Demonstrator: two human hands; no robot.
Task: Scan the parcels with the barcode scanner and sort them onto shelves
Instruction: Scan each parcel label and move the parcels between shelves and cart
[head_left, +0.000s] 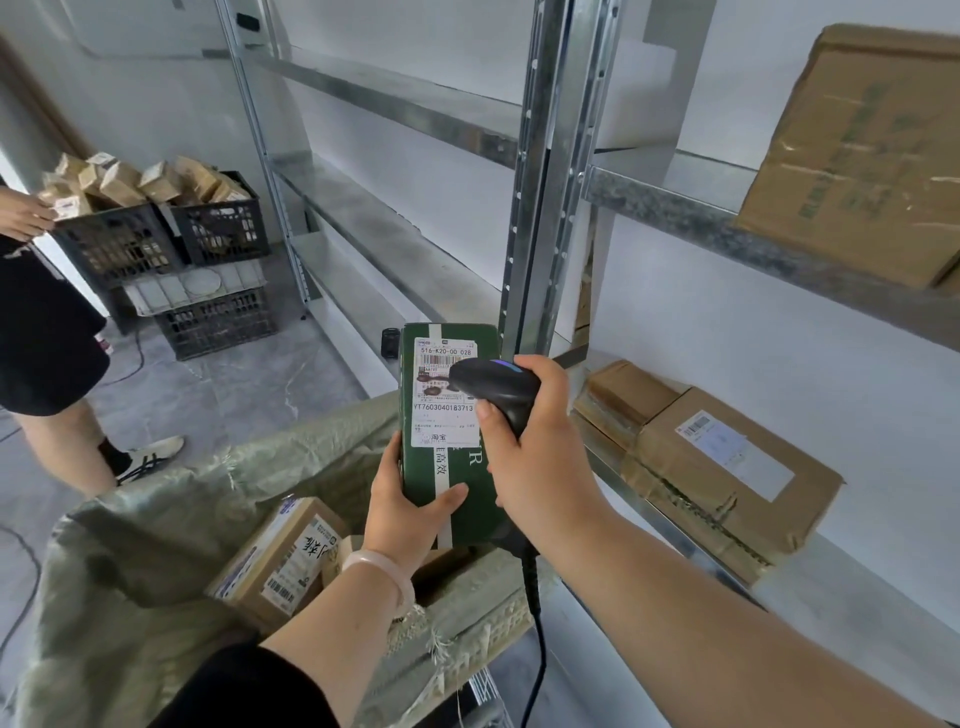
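My left hand (402, 512) grips the lower end of a green box parcel (470, 467), held upright above a grey woven sack (130, 571). A white shipping label (441, 410) covers the parcel's upper face. My right hand (535, 441) grips a black barcode scanner (496, 384), whose head points at the label from close by. The scanner's black cable (537, 639) hangs down below the parcel. Inside the sack lies a brown cardboard parcel (280, 556) with labels. Metal shelves (691, 218) stand to the right and ahead.
Cardboard parcels rest on the right shelves: a large one (862, 150) up high, flatter ones (722, 467) on the lower level. Black crates (156, 239) stacked at the back left hold several small boxes. Another person (47, 332) stands at the left. A small dark device (389, 343) lies on a low shelf.
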